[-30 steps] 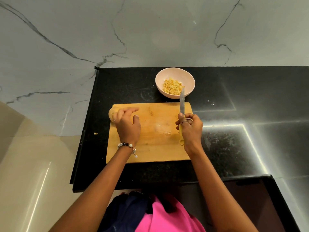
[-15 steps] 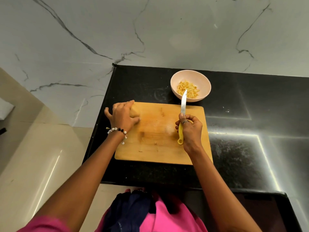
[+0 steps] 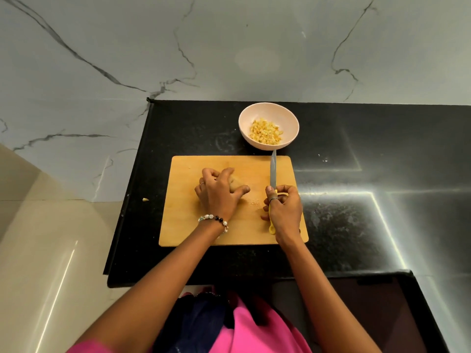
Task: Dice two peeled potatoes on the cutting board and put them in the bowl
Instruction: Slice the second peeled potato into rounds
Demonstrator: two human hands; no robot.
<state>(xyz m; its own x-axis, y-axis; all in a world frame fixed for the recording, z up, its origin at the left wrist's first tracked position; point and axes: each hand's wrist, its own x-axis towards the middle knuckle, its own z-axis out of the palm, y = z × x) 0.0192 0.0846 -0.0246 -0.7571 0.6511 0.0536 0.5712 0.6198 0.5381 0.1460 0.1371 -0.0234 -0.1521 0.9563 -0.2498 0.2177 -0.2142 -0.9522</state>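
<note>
Your left hand (image 3: 218,193) is curled over the potato (image 3: 235,184), right hand (image 3: 283,210) clamped on the knife (image 3: 273,171): round spud may roll, fingertips near blade path, watch em.

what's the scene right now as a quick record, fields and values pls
left hand: grips potato on cutting board
right hand: holds knife by its yellow handle, blade pointing toward bowl
bowl contents: diced potato
bowl place: on counter beyond board
stray bit: on counter, left of board
</note>
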